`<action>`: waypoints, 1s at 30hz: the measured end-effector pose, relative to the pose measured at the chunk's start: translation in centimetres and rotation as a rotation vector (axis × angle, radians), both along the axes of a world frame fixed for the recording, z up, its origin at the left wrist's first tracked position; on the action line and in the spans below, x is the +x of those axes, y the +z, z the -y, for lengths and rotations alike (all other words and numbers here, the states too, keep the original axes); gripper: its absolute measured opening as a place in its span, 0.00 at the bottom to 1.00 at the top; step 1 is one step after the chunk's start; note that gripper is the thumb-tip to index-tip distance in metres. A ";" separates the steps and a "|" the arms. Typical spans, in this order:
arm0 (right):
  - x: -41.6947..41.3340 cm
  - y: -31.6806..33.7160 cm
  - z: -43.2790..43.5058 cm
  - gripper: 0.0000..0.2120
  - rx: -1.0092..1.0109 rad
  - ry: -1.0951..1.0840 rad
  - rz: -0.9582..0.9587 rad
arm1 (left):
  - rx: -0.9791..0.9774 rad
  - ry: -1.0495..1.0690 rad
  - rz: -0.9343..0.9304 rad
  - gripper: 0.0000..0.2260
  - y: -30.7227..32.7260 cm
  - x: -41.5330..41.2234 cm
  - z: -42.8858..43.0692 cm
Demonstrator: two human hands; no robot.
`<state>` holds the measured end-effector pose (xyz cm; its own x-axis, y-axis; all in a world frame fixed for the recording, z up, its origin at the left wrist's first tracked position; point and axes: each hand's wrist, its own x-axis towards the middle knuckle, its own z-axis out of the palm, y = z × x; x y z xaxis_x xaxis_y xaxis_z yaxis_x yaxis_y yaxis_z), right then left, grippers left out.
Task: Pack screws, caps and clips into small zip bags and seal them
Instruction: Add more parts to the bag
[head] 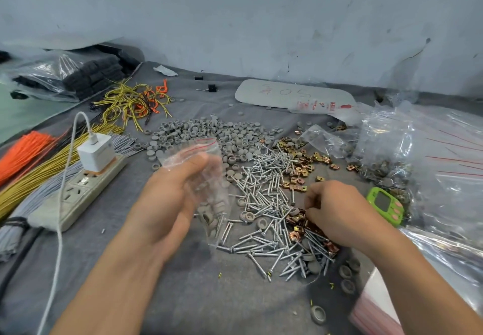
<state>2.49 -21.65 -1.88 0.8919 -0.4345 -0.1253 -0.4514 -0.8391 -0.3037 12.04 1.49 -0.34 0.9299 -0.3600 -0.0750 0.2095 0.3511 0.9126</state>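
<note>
I judge the zip bag (pixel 206 178) limp and slick, my left hand (pixel 167 204) grip clamped high on it, my right hand (pixel 337 209) pinching stiff little clips (pixel 300 219) centre right.

- left forearm comes in bare from the bottom left, angled up toward the middle
- left hand (pixel 167 199) is lifted, thumb stretched upward, pinching a small zip bag (pixel 213 175) against the fingers behind it
- right forearm comes in bare from the lower right corner
- right hand (pixel 337 209) sits lower, knuckles up, fingers curled down with the tips bunched into the clips (pixel 296 219); honestly can't tell if any are pinched
- hands are apart, not touching
</note>
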 end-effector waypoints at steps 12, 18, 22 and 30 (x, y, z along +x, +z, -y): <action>0.0 0.8 -0.8 0.11 -0.009 -0.031 0.025 | -0.228 -0.089 -0.211 0.15 0.4 0.1 0.8; 0.1 0.1 -0.7 0.10 0.160 -0.069 0.371 | -0.167 0.109 -0.108 0.08 0.6 -0.7 1.2; 0.4 -0.1 -1.2 0.17 0.262 -0.056 0.380 | 0.152 0.480 0.346 0.03 0.4 -0.6 0.8; 0.8 0.4 -2.7 0.07 0.890 -0.066 0.521 | 1.198 -0.130 0.727 0.18 -2.6 -1.7 2.4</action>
